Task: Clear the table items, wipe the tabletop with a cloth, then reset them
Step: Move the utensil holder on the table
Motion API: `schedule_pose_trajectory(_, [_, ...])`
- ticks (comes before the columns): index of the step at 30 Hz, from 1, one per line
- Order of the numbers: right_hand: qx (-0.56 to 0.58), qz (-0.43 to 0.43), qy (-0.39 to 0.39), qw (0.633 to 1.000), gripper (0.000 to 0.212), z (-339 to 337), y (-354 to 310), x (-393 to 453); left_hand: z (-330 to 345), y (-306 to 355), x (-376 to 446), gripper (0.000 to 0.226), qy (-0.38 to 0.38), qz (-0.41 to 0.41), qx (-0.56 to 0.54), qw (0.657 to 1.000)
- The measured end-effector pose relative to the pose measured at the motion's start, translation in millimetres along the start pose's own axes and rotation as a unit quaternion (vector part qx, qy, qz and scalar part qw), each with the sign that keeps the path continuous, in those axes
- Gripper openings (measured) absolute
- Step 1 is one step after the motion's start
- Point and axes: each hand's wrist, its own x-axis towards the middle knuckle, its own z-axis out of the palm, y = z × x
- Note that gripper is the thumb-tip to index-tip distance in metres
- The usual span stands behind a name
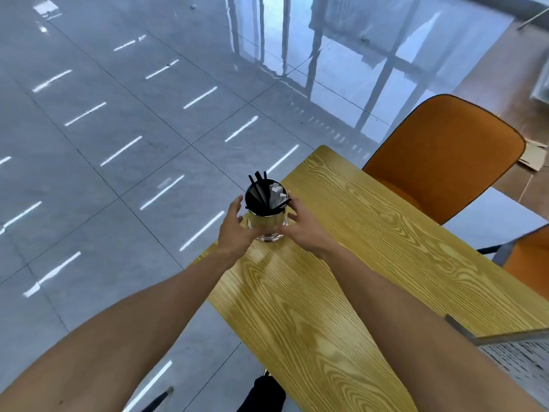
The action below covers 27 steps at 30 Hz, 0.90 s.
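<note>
1. The yellow wood-grain table point(341, 263) ran on a slant from the lower middle of the frame up toward the centre, its rounded far corner just above the middle.
2. A clear glass straw holder point(266, 217) stood upright at the table's left edge, near that far corner, packed with black straws point(259, 185) and white paper-wrapped ones.
3. Left hand point(234, 230) came in on the holder's left side, fingers spread and only lightly curved; whether they touched the glass could not be told. No closed grip there.
4. Right hand point(300, 227) sat against the holder's right side, fingers curled toward the glass and apparently grasping it low down.
5. An orange chair point(445, 156) stood at the table's far side, right of centre, and a second orange chair point(531, 254) peeked in at the right edge.
6. Glossy grey floor tiles point(118, 129) filled the left and top, streaked with white light reflections and mirrored window frames up top.
7. A flattened cardboard piece point(534, 157) lay on the floor at the right edge.
8. A grey-framed printed sheet point(517, 352) showed at the lower right.
</note>
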Motion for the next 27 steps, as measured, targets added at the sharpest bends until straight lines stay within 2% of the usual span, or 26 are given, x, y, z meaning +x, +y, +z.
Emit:
schedule_pose_trajectory(4, [0.06, -0.008, 0.022, 0.998, 0.075, -3.8, -2.1, -5.2, 12.5, 6.6, 0.2, 0.083, -0.005, 0.023, -0.053, 0.998])
schedule_pose_trajectory(6, [0.067, -0.011, 0.049, 0.996, 0.068, -12.1, -0.2, -14.9, 23.0, 11.2, -2.9, 0.077, -0.018, 0.031, -0.048, 0.998])
schedule_pose_trajectory(11, [0.058, -0.017, 0.144, 0.988, 0.063, -46.5, 14.3, -55.3, 67.9, 26.8, -19.4, 0.085, -0.068, 0.064, -0.021, 0.995])
schedule_pose_trajectory(15, [0.053, -0.014, 0.211, 0.976, 0.058, -77.3, 22.8, -105.6, 113.7, 33.1, -36.1, 0.081, -0.127, 0.073, 0.001, 0.989])
schedule_pose_trajectory(20, [0.053, 0.003, 0.306, 0.951, 0.056, -106.2, 50.3, -170.9, 173.9, 35.4, -68.4, 0.08, -0.199, 0.096, 0.037, 0.975])
schedule_pose_trajectory(27, [0.075, 0.036, 0.397, 0.914, 0.056, -118.3, 89.1, -244.5, 232.0, 24.3, -114.3, 0.08, -0.278, 0.111, 0.076, 0.951])
